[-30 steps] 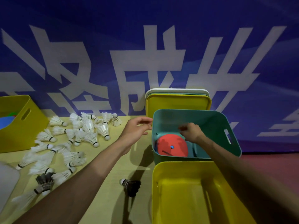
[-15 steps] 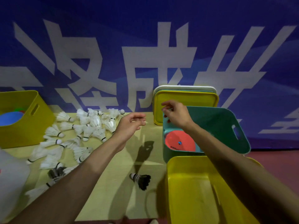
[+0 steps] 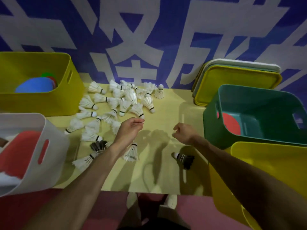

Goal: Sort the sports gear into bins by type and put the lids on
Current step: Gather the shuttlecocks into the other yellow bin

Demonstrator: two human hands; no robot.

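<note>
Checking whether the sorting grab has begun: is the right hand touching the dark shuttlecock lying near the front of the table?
Apart. The head view shows the right hand above bare table, with yellow surface plainly visible between it and the dark shuttlecock.

Your left hand (image 3: 131, 128) hovers at the edge of the white shuttlecocks (image 3: 116, 103) scattered on the tabletop (image 3: 167, 110); your right hand (image 3: 184, 133) hangs loosely curled, empty, beside the green bin (image 3: 214, 123).

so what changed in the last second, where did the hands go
The right hand came up out of the teal bin and moved left over the table, empty. The left hand shifted left to the white shuttlecocks, fingertips at one. The red disc, the dark shuttlecock and the lids stayed put.
</note>
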